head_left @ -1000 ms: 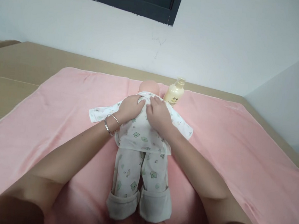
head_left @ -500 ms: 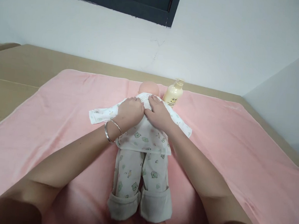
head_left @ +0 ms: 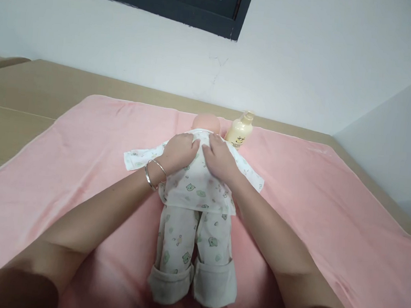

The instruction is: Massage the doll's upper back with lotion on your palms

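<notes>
A baby doll [head_left: 207, 122] lies stretched out with its head away from me and its feet at the near edge; no face shows. It wears a white printed top [head_left: 198, 191] and matching trousers [head_left: 180, 238] with turned-up cuffs. Across the upper left of the top rests my left hand [head_left: 181, 150], thumb apart, fingers partly hidden beyond the knuckles. My right hand [head_left: 219, 156] lies on the upper right of the top, fingers stretched towards the shoulder and thumb spread. Neither hand grips anything that I can see.
A cream pump bottle [head_left: 239, 129] stands right of the doll's head. Under everything a pink blanket [head_left: 93, 163] is spread over a wooden table [head_left: 71, 79]. Behind rise a white wall [head_left: 289, 60] and a dark window frame [head_left: 203, 10].
My hands have moved slightly apart over the top, and the thumbs now leave a wider gap between them. Bottle and doll have stayed put; the view has shifted a little.
</notes>
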{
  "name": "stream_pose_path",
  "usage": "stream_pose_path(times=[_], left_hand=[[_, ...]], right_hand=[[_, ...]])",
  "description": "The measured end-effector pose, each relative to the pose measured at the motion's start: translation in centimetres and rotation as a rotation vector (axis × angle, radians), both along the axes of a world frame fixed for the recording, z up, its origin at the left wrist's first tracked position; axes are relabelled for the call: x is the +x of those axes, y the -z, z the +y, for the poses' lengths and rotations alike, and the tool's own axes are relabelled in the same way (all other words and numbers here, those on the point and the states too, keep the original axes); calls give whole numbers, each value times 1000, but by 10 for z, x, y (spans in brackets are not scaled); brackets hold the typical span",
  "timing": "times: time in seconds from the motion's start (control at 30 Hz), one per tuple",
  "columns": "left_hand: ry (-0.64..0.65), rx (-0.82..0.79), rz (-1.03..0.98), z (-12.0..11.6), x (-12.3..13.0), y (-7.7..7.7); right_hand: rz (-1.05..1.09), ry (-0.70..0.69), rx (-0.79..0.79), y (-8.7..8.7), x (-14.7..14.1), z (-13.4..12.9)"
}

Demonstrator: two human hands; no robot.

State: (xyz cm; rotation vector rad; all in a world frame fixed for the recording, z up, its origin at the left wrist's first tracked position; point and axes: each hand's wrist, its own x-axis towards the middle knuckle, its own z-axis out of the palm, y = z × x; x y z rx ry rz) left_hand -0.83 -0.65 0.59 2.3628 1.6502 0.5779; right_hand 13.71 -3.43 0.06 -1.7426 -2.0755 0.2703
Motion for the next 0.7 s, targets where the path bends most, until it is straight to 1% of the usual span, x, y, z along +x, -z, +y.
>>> stream_pose_path(times=[0.07, 0.13, 0.2, 0.27, 0.4, 0.47, 0.57, 0.7], left_hand=[[5, 90, 132, -13, 6, -1], [44, 171, 233, -24, 11, -1], [100, 199, 260, -27, 13, -1], [92, 152, 196, -23, 12, -1], [-20, -26, 24, -3, 6, -2], [-44, -70, -32, 4, 5, -1], [-88, -52, -82, 6, 5, 3], [-94, 3, -91, 3, 7, 8]], right_hand=[[14, 69, -9, 3, 8, 11], [-10, 107, 5, 6, 12, 16], [-50, 113, 28, 8, 12, 17], [-88, 112, 38, 8, 9, 15], [-166, 111, 38, 4, -2, 2], [-197, 100, 53, 2, -8, -7], [-196, 72, 75, 2, -11, -15], [-148, 18, 64, 2, -5, -7]])
